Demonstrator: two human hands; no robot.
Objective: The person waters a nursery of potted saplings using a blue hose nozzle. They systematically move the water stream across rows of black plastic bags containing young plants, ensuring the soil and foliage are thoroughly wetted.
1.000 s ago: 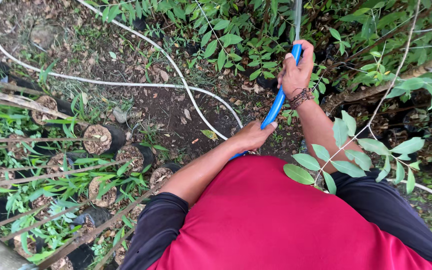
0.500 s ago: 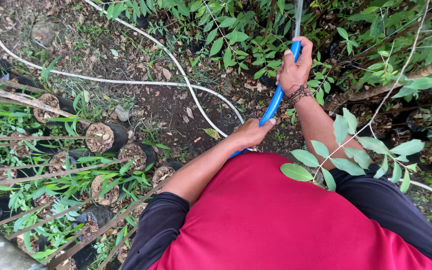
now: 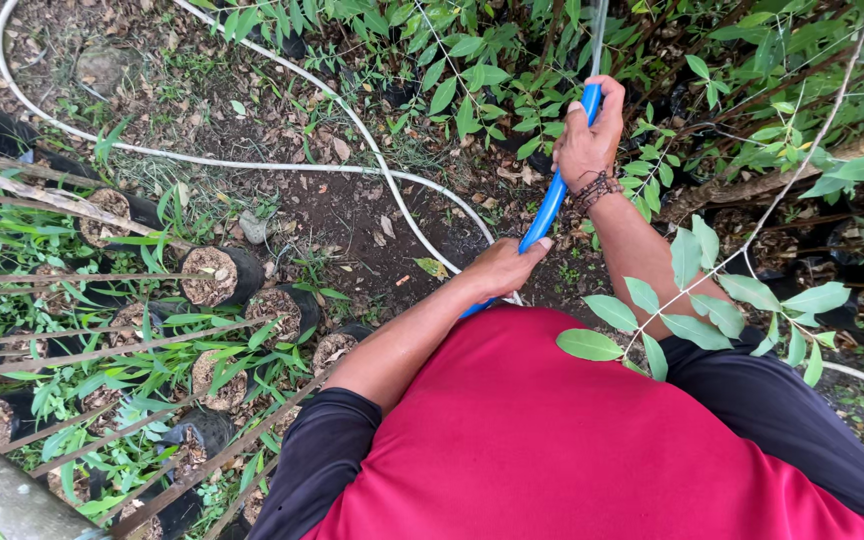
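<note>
Blue hose [image 3: 555, 195] runs slantwise between the two hands, upper end high by the shrubs, lower end down near the person's red shirt [image 3: 552, 440]. Right hand [image 3: 592, 135] wraps the upper end, fingers closed round it; a beaded bracelet [image 3: 597, 188] sits on that wrist. Left hand [image 3: 505, 268] grips the lower stretch, fingers curled over the hose, thumb lying along it. Where the hose goes below the left hand is hidden by the arm and shirt; cannot tell.

A thin grey rod [image 3: 599, 40] rises just above the right hand, possibly joined to the hose end, though leaves blur it.

Leafy twig [image 3: 672, 310] hangs in front of the right forearm. White hose [image 3: 252, 165] loops over bare soil and dry leaves, passing close under the left hand. To the left, black nursery pots [image 3: 222, 275] with seedlings stand in rows, thin bamboo sticks [image 3: 82, 277] lying across them. Green shrubs [image 3: 492, 70] crowd the top.
</note>
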